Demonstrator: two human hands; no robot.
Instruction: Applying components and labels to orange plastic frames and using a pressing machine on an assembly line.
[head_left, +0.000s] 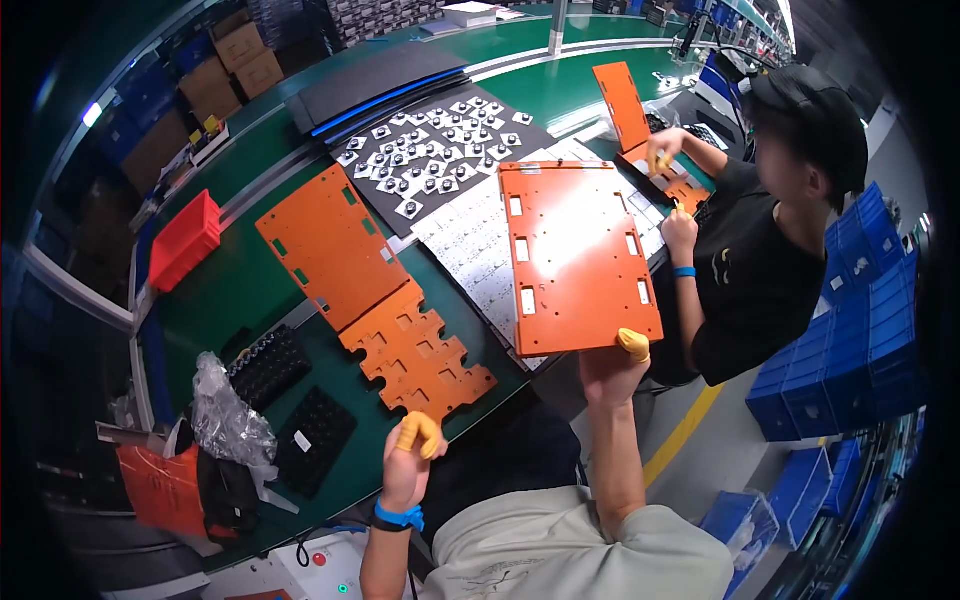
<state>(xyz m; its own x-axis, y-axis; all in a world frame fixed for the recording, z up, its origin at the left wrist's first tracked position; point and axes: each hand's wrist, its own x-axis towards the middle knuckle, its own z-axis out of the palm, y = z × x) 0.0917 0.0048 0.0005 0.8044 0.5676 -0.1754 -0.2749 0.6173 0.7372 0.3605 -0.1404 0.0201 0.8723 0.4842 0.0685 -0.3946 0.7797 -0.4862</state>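
The perforated orange panel [582,268] looks like smooth, glossy plastic, throwing back a broad white glare; the notched orange fixture [368,285] reads smoother than rough, with a duller sheen. The green worktop [222,310] is smooth and faintly shiny. A crinkled clear plastic bag [228,412] catches sharp highlights. The red tray [186,240] seems moulded plastic, the cardboard boxes [240,48] matt, the grey shirt [560,550] soft matt cloth.
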